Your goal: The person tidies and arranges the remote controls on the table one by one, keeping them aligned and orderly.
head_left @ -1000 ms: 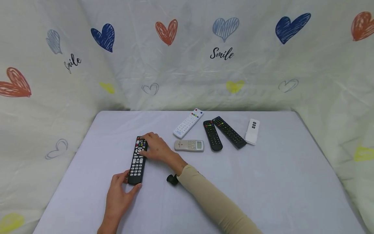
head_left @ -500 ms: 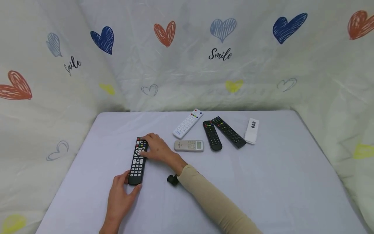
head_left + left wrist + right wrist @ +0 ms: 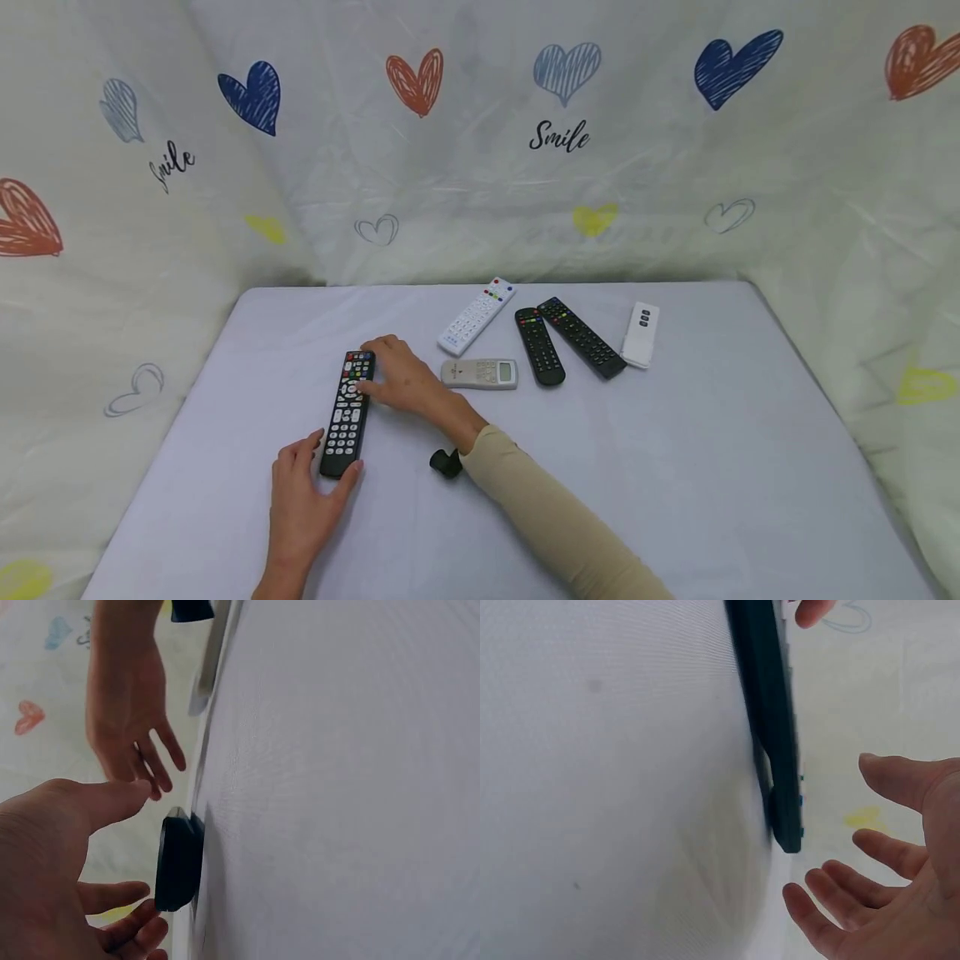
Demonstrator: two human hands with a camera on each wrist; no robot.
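Note:
A long black remote control with white buttons lies at the left of the white table. My left hand is around its near end, thumb and fingers spread on either side. In the left wrist view a gap shows between the thumb and the remote's end; the fingertips are very close to its other side. Beside the far end is my right hand, its fingers loosely bent. The right wrist view shows that hand apart from the remote, holding nothing.
Behind and right of the hands lie a grey remote with a small screen, a white remote, two black remotes and a slim white remote. A small black object sits by the right cuff.
Both hands have loosened from the black remote, fingers spreading slightly away from it. The remote stays in its place on the table. The head view has shifted a little.

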